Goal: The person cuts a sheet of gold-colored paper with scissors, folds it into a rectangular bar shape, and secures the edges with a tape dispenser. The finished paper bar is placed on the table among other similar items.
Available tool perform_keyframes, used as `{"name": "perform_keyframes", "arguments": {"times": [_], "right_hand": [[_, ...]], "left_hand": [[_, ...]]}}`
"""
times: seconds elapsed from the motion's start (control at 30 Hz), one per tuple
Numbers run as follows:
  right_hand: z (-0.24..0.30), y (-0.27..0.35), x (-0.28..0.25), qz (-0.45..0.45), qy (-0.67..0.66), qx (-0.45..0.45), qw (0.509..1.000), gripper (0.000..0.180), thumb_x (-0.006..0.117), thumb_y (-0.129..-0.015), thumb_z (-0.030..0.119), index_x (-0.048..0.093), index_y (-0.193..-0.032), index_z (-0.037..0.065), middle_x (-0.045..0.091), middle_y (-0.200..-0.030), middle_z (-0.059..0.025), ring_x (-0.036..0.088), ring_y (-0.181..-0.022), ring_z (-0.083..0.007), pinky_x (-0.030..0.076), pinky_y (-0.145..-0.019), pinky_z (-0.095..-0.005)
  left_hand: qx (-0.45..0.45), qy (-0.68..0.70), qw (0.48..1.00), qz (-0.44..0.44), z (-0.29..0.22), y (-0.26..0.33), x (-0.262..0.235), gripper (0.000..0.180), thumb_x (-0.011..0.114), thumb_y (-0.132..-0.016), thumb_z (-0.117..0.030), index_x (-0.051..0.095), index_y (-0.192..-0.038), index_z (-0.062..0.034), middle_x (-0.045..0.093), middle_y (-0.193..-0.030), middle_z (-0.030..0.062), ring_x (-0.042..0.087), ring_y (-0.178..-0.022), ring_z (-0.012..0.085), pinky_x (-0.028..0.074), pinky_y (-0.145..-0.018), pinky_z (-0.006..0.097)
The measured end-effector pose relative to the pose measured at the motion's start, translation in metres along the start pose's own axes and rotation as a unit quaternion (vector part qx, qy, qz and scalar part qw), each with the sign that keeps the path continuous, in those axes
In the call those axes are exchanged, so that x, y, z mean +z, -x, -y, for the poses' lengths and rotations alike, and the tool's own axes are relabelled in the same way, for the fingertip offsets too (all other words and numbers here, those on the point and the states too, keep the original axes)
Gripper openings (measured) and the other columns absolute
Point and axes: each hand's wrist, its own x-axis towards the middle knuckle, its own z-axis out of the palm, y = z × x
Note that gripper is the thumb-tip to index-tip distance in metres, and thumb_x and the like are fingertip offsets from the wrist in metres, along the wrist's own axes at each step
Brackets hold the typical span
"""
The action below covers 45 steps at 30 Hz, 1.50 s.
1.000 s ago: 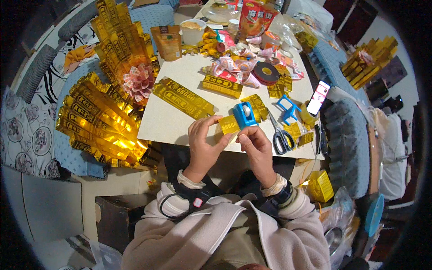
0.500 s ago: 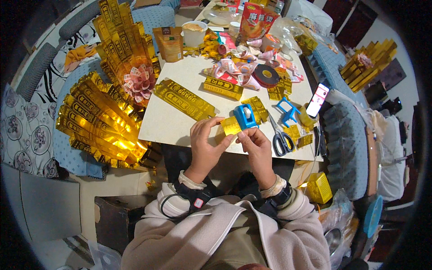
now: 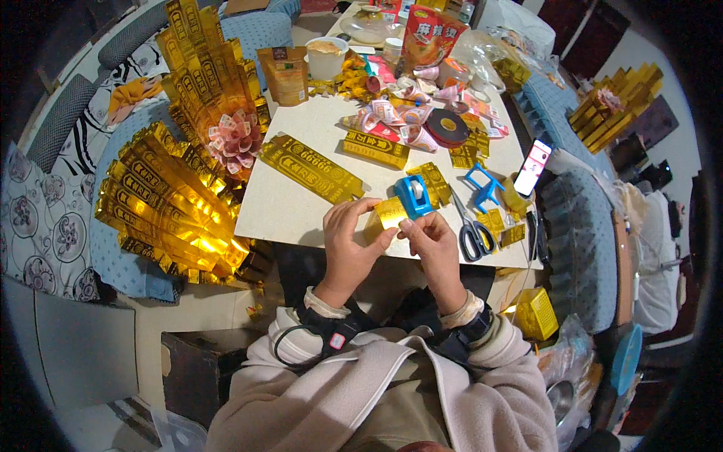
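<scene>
Near the table's front edge, my left hand (image 3: 351, 242) pinches a small piece of gold foil paper (image 3: 389, 212), folded or curved like a little box. My right hand (image 3: 435, 253) has thumb and fingertips pressed together at the paper's right edge. Just beyond it stands a blue tape dispenser (image 3: 411, 197) with a roll of clear tape. To the right of my right hand lie scissors (image 3: 474, 239) with dark handles. A long flat gold strip (image 3: 312, 167) rests on the left of the table, with a gold box-shaped strip (image 3: 375, 151) farther back.
A large fan of gold folded strips (image 3: 169, 211) with a pink paper flower (image 3: 235, 142) stands at the left. At the right are a blue plastic frame (image 3: 483, 187) and a propped phone (image 3: 532, 168). Farther back sit a black tape roll (image 3: 446, 126), pouch (image 3: 284, 77) and bucket (image 3: 326, 62).
The whole view has shifted slightly. The gold paper tilts a little differently between my fingers; both hands keep nearly the same place and pinch.
</scene>
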Motion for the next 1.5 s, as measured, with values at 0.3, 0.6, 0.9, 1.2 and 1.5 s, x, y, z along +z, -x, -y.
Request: {"name": "perform_keyframes", "arguments": {"times": [0.3, 0.6, 0.9, 1.2, 1.5], "right_hand": [[-0.006, 0.002, 0.005, -0.004, -0.022, -0.005, 1.000, 0.026, 0.073, -0.098, 0.018, 0.055, -0.111, 0.004, 0.067, -0.076, -0.0028, 0.058, -0.056, -0.0053, 0.046, -0.045, -0.0198], [-0.021, -0.005, -0.005, -0.011, 0.205, -0.146, 0.968, 0.037, 0.078, -0.092, 0.010, 0.056, -0.121, 0.006, 0.062, -0.088, -0.0030, 0.057, -0.071, -0.0070, 0.046, -0.058, -0.0239], [0.003, -0.015, -0.014, 0.051, 0.237, -0.321, 0.916, 0.033, 0.077, -0.087, 0.003, 0.073, -0.119, 0.011, 0.056, -0.100, -0.0066, 0.059, -0.090, -0.0201, 0.049, -0.075, -0.0299], [-0.012, -0.021, -0.025, 0.025, 0.112, -0.217, 0.969, 0.037, 0.073, -0.092, 0.004, 0.066, -0.128, 0.007, 0.061, -0.099, -0.0040, 0.060, -0.083, -0.0123, 0.050, -0.073, -0.0275], [-0.040, -0.047, -0.069, -0.012, 0.348, -0.163, 0.923, 0.026, 0.069, -0.099, 0.020, 0.066, -0.120, 0.006, 0.061, -0.098, -0.0084, 0.058, -0.081, -0.0133, 0.049, -0.072, -0.0272]], "left_hand": [[-0.004, 0.003, 1.000, -0.004, 0.001, 0.000, 0.000, 0.047, 0.083, -0.084, -0.031, 0.066, -0.122, -0.0094, 0.069, -0.117, 0.0087, 0.061, -0.113, 0.0304, 0.038, -0.106, 0.047], [-0.020, 0.006, 1.000, -0.009, 0.005, 0.002, 0.001, 0.049, 0.083, -0.085, -0.033, 0.064, -0.123, -0.0091, 0.068, -0.121, 0.0083, 0.059, -0.115, 0.0305, 0.038, -0.108, 0.048], [-0.019, 0.005, 1.000, -0.004, 0.001, 0.004, 0.001, 0.051, 0.083, -0.085, -0.035, 0.064, -0.125, -0.0091, 0.068, -0.122, 0.0092, 0.060, -0.115, 0.0309, 0.037, -0.108, 0.049], [-0.005, -0.018, 1.000, -0.005, -0.002, 0.006, 0.002, 0.052, 0.082, -0.086, -0.026, 0.060, -0.130, -0.0099, 0.067, -0.124, 0.0098, 0.060, -0.116, 0.0308, 0.038, -0.108, 0.049], [-0.005, -0.006, 1.000, -0.014, -0.004, 0.007, 0.005, 0.057, 0.084, -0.081, -0.022, 0.060, -0.131, -0.0090, 0.066, -0.123, 0.0114, 0.059, -0.116, 0.0324, 0.038, -0.107, 0.048]]}}
